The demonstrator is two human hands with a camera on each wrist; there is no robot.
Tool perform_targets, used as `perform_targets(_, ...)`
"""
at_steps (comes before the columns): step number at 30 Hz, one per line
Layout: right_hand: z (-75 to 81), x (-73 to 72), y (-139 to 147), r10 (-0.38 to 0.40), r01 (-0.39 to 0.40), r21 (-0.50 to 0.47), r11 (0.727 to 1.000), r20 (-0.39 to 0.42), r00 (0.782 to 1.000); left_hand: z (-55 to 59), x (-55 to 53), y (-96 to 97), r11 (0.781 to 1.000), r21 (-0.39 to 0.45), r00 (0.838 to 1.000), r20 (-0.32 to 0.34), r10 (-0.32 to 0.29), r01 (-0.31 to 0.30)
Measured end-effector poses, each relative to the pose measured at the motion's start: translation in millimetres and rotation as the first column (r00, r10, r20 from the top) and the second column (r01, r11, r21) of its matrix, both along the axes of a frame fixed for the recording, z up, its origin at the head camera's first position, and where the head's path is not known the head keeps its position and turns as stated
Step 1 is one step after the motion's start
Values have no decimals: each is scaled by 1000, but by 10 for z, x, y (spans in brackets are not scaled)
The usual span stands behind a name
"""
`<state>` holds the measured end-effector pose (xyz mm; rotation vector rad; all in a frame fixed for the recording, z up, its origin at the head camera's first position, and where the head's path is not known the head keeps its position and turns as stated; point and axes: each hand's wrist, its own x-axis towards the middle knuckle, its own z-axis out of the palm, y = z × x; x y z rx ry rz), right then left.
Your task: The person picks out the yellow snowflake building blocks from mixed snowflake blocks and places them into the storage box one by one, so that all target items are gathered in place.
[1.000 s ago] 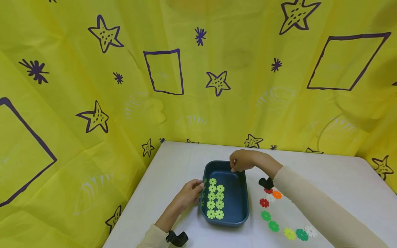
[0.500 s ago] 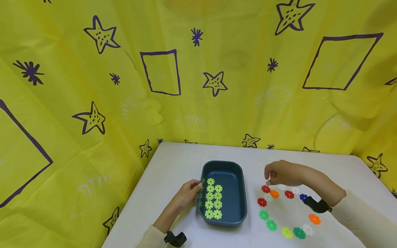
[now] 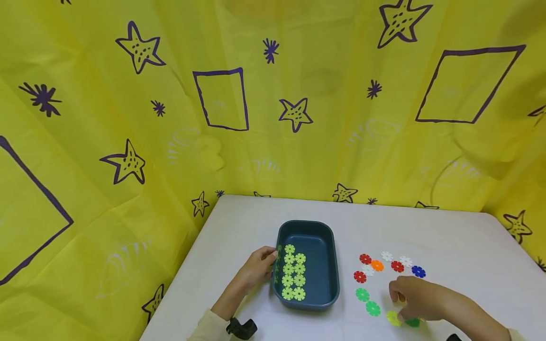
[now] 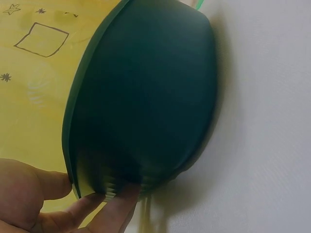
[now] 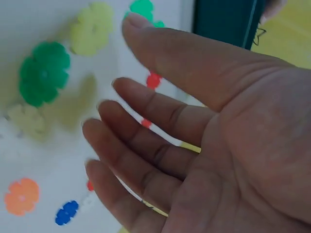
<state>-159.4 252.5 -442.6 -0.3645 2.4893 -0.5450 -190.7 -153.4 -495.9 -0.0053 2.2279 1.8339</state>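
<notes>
In the head view my left hand (image 3: 256,267) holds the left side of a dark blue-green plastic tray (image 3: 337,265). The left wrist view has the thumb at the rim and the fingers against the wall. Inside the tray, yellow-green flower-shaped discs (image 3: 300,268) lie in two columns along the left. My right hand (image 3: 420,298) is over the near side of the loose discs, its thumb close to a yellow disc (image 3: 393,318) and partly covering a dark green disc (image 3: 413,322). In the right wrist view its fingers are spread, loosely bent and hold nothing.
More flower-shaped discs form a rough ring right of the tray: red (image 3: 365,259), orange (image 3: 377,265), white (image 3: 386,256), blue (image 3: 418,271) and green (image 3: 362,294). A yellow patterned cloth (image 3: 332,156) hangs behind the white table (image 3: 247,213).
My right hand has left the tray's far right corner, passed over the far discs and come nearer, to the yellow and green ones. The left hand has stayed at the tray.
</notes>
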Motion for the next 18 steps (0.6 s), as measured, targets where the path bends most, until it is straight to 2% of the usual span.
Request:
perform_targets(3, -129, 102, -8, -9, 10, 40, 999, -29, 1000, -13, 6, 22, 1000, 2, 1000, 3, 3, -3)
perform_targets(6, -259, 165, -25, 36, -26, 78, 997, -131, 991, -7, 4, 23, 1000, 1, 1000, 2, 8, -8)
perform_targets(10, -349, 206, -65, 84, -55, 133, 990, -219, 972, -3, 3, 29, 1000, 2, 1000, 1, 8, -8)
perform_targets(18, -349, 196, -89, 81, -53, 126, 991, -232, 969, 7, 5, 27, 1000, -1, 1000, 8, 14, -14)
